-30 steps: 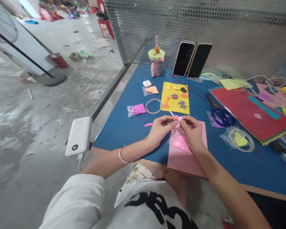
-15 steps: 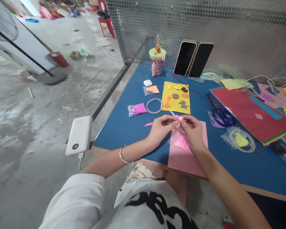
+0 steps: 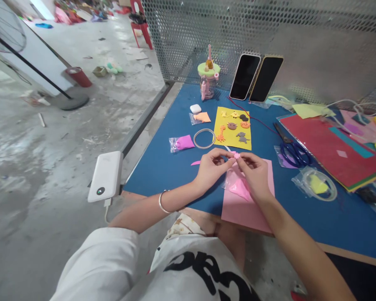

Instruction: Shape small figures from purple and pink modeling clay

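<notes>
Left hand (image 3: 213, 169), right hand (image 3: 254, 172): curled, pinching pink piece (image 3: 237, 155) (seemingly unfinished)
Yellow sheet (image 3: 230, 141): animal figures (image 3: 232, 126), apparently finished

A blue tabletop (image 3: 301, 221) bears a yellow sheet (image 3: 230, 137), pink sheet (image 3: 244, 215) and seemingly metal ring (image 3: 204, 147).

One cam here, worn on the head, facing forward and tipped down enough to catch the wearer's own shirt front (image 3: 163, 276) along the near edge. Left hand (image 3: 211, 169) and right hand (image 3: 255, 173) are pretty close to it, a bit right of center. It looks down across the blue table (image 3: 156, 163), which runs off to the right, with a perforated metal panel (image 3: 316, 58) blocking the far side. Over on the left it sees past the table onto grey floor (image 3: 122, 100), right out to a far-off red chair (image 3: 141, 33)
</notes>
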Available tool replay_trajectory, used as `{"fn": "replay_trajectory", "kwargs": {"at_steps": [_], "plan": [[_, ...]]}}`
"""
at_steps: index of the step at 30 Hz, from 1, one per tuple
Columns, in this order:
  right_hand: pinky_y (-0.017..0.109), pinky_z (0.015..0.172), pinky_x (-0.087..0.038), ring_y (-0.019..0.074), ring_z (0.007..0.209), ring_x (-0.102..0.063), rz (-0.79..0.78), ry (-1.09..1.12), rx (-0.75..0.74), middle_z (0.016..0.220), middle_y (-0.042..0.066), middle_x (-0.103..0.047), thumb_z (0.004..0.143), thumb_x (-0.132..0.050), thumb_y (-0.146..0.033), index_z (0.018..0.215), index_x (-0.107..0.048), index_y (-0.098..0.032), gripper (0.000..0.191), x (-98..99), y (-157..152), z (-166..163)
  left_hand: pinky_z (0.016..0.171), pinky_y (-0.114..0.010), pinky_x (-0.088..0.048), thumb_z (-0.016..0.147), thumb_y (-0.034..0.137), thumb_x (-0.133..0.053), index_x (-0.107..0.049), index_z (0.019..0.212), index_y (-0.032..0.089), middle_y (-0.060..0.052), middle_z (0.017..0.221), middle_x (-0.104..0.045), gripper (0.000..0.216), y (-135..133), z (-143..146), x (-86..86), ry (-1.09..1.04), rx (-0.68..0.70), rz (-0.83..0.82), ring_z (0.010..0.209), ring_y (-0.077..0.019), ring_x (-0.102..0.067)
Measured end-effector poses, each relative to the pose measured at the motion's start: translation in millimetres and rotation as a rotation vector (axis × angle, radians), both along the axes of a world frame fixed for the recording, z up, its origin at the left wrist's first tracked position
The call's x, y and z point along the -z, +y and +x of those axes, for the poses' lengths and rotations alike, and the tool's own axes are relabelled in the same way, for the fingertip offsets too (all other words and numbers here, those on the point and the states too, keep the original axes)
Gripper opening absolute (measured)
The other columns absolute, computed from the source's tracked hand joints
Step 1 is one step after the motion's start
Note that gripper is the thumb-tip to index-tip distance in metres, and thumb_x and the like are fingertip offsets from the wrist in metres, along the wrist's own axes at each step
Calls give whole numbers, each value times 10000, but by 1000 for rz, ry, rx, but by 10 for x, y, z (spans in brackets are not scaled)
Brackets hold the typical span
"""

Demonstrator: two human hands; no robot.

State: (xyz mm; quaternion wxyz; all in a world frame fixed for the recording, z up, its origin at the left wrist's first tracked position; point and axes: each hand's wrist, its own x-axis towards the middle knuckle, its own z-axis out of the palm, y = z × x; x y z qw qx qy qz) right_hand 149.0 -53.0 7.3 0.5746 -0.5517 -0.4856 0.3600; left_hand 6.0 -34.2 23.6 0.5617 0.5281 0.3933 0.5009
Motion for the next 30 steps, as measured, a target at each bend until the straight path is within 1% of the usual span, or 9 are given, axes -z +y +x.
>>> {"fn": "replay_trajectory", "kwargs": {"at_steps": [3, 6, 11, 16, 24, 30], "plan": [[253, 579, -493, 128, 648, -605, -6, 30, -29, 768, 26, -697, 716, -735, -388, 801, -707, -201, 207, 9, 10, 4, 529, -219, -344, 697, 366, -758, -722, 796, 152, -40, 830, -656, 238, 11, -5, -17, 25, -10, 66, 565, -52, -441], [250, 564, -487, 119, 626, -587, -18, 65, -62, 775, 27, -694, 713, -733, -397, 797, -694, -201, 217, 14, 21, 9, 529, -214, -359, 698, 370, -757, -727, 815, 159, -45, 849, -658, 243, 32, -10, -5, 45, -3, 109, 558, -49, -442], [226, 510, -451, 99, 569, -542, -66, 116, -99, 755, 18, -673, 699, -734, -407, 768, -669, -198, 230, 2, 29, 19, 541, -211, -382, 710, 386, -749, -735, 862, 169, -52, 884, -637, 265, 63, -35, 38, 76, 39, 159, 589, -56, -470], [217, 501, -424, 86, 548, -512, -67, 126, -140, 733, 0, -647, 709, -724, -391, 770, -666, -201, 208, 13, 33, 41, 553, -215, -393, 733, 381, -733, -742, 878, 189, -52, 892, -618, 241, 66, -59, 46, 106, 57, 213, 629, -71, -495], [215, 469, -394, 80, 510, -462, -94, 158, -180, 662, -23, -591, 697, -725, -421, 785, -655, -205, 244, 23, 26, 37, 553, -216, -385, 732, 388, -734, -744, 852, 188, -49, 869, -623, 233, 61, -58, 29, 96, 41, 216, 642, -77, -501], [209, 442, -358, 76, 487, -432, -121, 199, -196, 597, -40, -534, 692, -739, -429, 775, -644, -204, 258, 14, 23, 41, 546, -231, -371, 726, 361, -745, -738, 809, 178, -48, 843, -638, 202, 60, -63, -38, 38, 24, 192, 627, -78, -496]]}}
